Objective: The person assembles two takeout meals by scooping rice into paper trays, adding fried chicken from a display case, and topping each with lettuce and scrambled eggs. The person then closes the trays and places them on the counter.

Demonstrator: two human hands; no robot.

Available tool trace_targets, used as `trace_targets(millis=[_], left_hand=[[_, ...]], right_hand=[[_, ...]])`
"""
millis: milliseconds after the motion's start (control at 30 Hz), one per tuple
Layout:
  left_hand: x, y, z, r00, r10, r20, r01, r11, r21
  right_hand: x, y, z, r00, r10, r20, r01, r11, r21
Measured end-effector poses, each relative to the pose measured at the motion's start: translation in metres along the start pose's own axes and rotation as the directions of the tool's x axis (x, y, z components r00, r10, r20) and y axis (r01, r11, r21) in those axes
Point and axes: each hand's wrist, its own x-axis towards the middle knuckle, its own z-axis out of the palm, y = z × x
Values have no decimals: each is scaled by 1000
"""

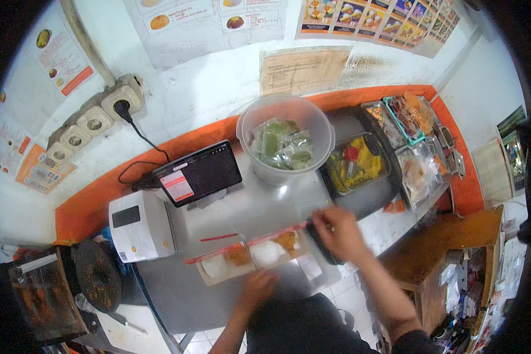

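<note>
Two open paper food boxes lie side by side on the metal counter in front of me. Each holds a white mound that looks like rice (266,254) and a golden-brown portion of food (237,255). My left hand (260,285) is at the near edge of the boxes, its fingers partly hidden. Right of the boxes, my right hand (340,231) hovers over a dark object (321,241) at the counter's edge. Its fingers are bent and blurred, so whether they hold anything is unclear. A red strip runs along the boxes' far edge.
Behind the boxes stand a clear plastic bucket (287,166) of green sachets, a tablet (203,177) and a white label printer (137,228). A tub of yellow food (367,163) with a red-handled spoon (351,155) sits at right. Packed trays (413,177) fill the far right corner.
</note>
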Motion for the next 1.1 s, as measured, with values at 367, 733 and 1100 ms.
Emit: trace_targets(millis=[367, 733, 1100], left_hand=[[-37, 11, -66, 848, -493, 193, 521, 843, -133], [-33, -5, -96, 826, -528, 197, 560, 807, -186], [-18, 35, -122, 937, -342, 76, 350, 924, -153]], right_hand=[[262, 94, 48, 717, 42, 696, 276, 899, -339], [253, 96, -2, 664, 98, 742, -26, 994, -108], [192, 11, -61, 989, -150, 0, 149, 983, -107]])
